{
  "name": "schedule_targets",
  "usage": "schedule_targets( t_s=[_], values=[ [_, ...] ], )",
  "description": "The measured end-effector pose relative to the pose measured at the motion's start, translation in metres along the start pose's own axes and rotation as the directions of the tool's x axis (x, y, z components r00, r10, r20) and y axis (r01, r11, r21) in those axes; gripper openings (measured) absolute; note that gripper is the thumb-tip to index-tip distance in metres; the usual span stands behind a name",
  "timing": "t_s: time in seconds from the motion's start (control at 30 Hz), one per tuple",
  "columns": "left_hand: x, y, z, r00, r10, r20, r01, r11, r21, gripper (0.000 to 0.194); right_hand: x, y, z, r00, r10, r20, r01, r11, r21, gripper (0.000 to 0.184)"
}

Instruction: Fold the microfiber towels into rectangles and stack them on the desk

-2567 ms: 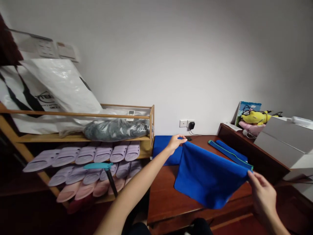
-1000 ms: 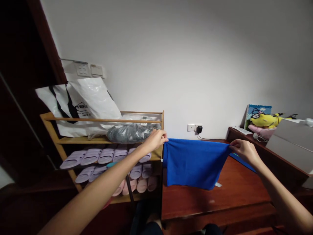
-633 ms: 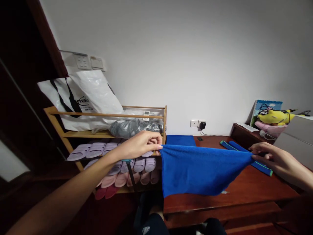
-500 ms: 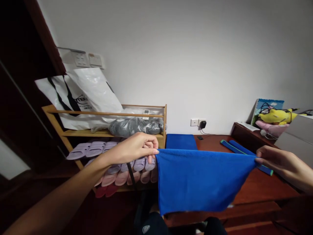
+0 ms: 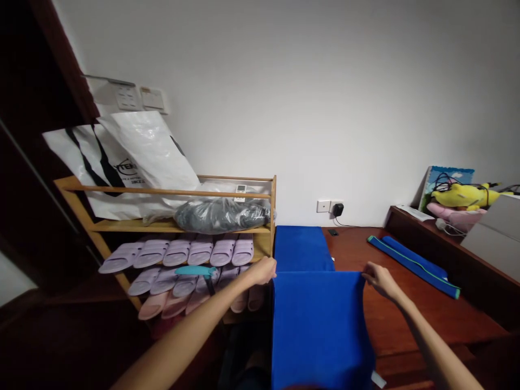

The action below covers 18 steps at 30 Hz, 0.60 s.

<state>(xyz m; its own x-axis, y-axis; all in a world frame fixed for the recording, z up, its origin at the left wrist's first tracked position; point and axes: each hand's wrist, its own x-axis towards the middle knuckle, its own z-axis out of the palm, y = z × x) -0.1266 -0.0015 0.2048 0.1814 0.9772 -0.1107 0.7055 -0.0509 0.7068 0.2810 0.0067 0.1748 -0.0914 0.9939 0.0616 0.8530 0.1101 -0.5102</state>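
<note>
A plain blue cloth hangs between my hands, its top edge pulled straight. My left hand pinches the upper left corner, close to the shoe rack's right post. The upper right corner is pinched in my right hand, above the brown desk. Behind the held cloth, another blue cloth lies flat on the desk by the wall. A small white tag shows at the held cloth's lower right; its bottom edge runs out of view.
The wooden shoe rack at left holds lilac slippers, pink slippers and white bags. On the brown desk lie folded blue strips with green edging. A yellow plush toy sits on the right ledge.
My right hand has come left, closer to my left hand, and both reach farther forward. The blue cloth, earlier slanting and spread wide, now hangs narrower and longer over the desk's front.
</note>
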Motion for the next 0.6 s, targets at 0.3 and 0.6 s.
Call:
schedule_targets(
  t_s=[0.3, 0.6],
  values=[
    [0.057, -0.045, 0.059, 0.995, -0.084, -0.056, 0.100, 0.868, 0.486, 0.032, 0.044, 0.014, 0.087, 0.965, 0.231, -0.124, -0.249, 0.955, -0.159, 0.020],
    [0.071, -0.056, 0.098, 0.979, 0.133, -0.153, 0.004, 0.741, 0.671, 0.037, 0.066, 0.014, 0.133, 0.984, 0.094, -0.149, -0.139, 0.935, -0.325, 0.033]
  ],
)
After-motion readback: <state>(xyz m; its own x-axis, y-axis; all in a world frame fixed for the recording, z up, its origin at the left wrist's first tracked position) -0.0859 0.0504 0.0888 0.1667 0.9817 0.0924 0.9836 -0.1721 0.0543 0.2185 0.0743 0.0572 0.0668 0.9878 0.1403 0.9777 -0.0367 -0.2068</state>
